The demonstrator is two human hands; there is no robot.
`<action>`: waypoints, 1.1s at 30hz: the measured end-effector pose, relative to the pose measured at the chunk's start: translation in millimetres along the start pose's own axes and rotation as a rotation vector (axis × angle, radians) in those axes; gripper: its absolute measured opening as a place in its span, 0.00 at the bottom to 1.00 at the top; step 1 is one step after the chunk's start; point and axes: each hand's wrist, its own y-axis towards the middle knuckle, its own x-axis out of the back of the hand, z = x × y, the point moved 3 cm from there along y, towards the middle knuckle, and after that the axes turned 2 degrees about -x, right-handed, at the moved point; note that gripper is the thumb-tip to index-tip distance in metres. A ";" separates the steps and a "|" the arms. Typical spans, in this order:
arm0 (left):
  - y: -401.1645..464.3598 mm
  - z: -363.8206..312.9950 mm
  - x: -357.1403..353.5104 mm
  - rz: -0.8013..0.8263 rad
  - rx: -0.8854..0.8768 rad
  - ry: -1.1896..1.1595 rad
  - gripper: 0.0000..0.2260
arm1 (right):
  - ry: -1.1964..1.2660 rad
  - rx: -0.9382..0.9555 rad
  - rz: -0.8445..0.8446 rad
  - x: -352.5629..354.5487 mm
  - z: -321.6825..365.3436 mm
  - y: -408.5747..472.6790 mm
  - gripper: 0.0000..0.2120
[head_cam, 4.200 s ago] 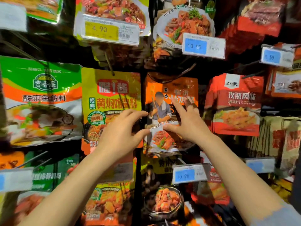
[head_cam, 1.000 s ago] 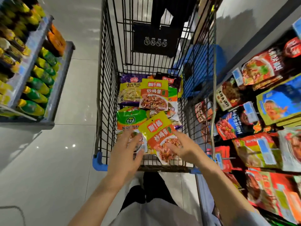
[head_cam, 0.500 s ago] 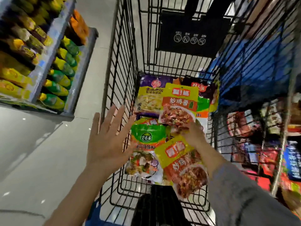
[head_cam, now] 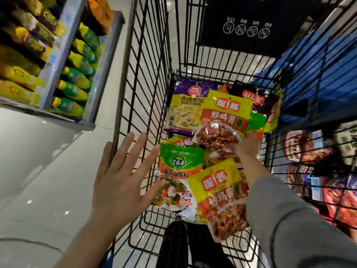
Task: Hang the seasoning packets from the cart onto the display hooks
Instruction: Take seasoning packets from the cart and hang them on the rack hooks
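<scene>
The black wire cart (head_cam: 146,93) holds several seasoning packets. A yellow-and-orange packet (head_cam: 224,117) lies tilted over a purple-and-yellow one (head_cam: 185,109) and a dark one (head_cam: 257,99). My right hand (head_cam: 248,146) reaches in and holds that packet's lower right corner, fingers hidden under it. Nearer me lie a green packet (head_cam: 179,165) and a second yellow-and-orange packet (head_cam: 222,194). My left hand (head_cam: 121,178) hovers open, fingers spread, at the cart's left wall, holding nothing.
Hanging packets on the display rack (head_cam: 328,171) show through the cart's right wall. A shelf of green-and-yellow bags (head_cam: 77,74) stands across the aisle on the left. A black flap (head_cam: 247,26) closes the cart's far end; something blue (head_cam: 309,74) lies beyond.
I turned from the display rack to the cart. My right hand let go of the near packet and reached deeper to the far yellow-and-orange packet. My left hand drew back and spread open.
</scene>
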 end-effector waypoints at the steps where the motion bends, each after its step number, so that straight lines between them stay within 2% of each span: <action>1: 0.0 0.2 0.2 -0.004 0.000 -0.007 0.29 | 0.026 -0.007 -0.007 2.7 0.7 0.5 0.38; 4: -0.1 0.7 0.2 -0.004 -0.001 -0.018 0.29 | 0.151 0.026 0.001 13.6 7.8 -5.9 0.34; 8: -0.4 0.5 -0.4 -0.004 0.005 -0.011 0.30 | 0.279 0.189 0.036 44.0 34.1 -32.0 0.37; 11: 0.0 1.2 -0.1 0.015 0.001 -0.029 0.30 | 0.449 0.228 0.051 81.7 52.6 -76.7 0.39; 14: 0.3 0.5 1.9 0.059 0.008 -0.044 0.31 | 0.389 0.403 0.041 113.5 62.2 -137.9 0.38; 16: -0.1 -0.2 3.9 0.081 0.006 -0.043 0.31 | 0.411 0.456 0.069 128.7 52.8 -172.6 0.36; 18: -1.0 -0.5 5.5 0.095 0.004 -0.044 0.31 | 0.476 0.501 0.100 137.7 32.5 -197.8 0.28; 20: -1.1 -0.7 7.1 0.101 0.002 -0.059 0.31 | 0.576 0.513 0.155 141.4 9.0 -215.9 0.25; 23: -0.9 -1.5 8.0 0.104 -0.001 -0.076 0.31 | 0.722 0.392 0.205 136.2 -28.4 -223.8 0.34; 25: -1.4 -1.2 7.9 0.101 -0.001 -0.076 0.31 | 0.631 0.338 0.200 125.1 -48.1 -226.3 0.34; 26: -1.7 -1.0 7.9 0.099 -0.004 -0.075 0.31 | 0.490 0.332 0.194 115.0 -57.6 -224.9 0.34; 30: -3.2 0.2 7.1 0.109 -0.024 -0.065 0.31 | -0.398 0.249 0.225 67.4 -94.7 -220.2 0.35; 31: -3.2 0.4 6.9 0.105 -0.028 -0.066 0.31 | -0.497 0.210 0.246 59.3 -102.9 -219.6 0.37; 33: -2.5 0.7 6.0 0.084 -0.038 -0.072 0.30 | -0.504 0.147 0.296 47.2 -113.5 -214.5 0.41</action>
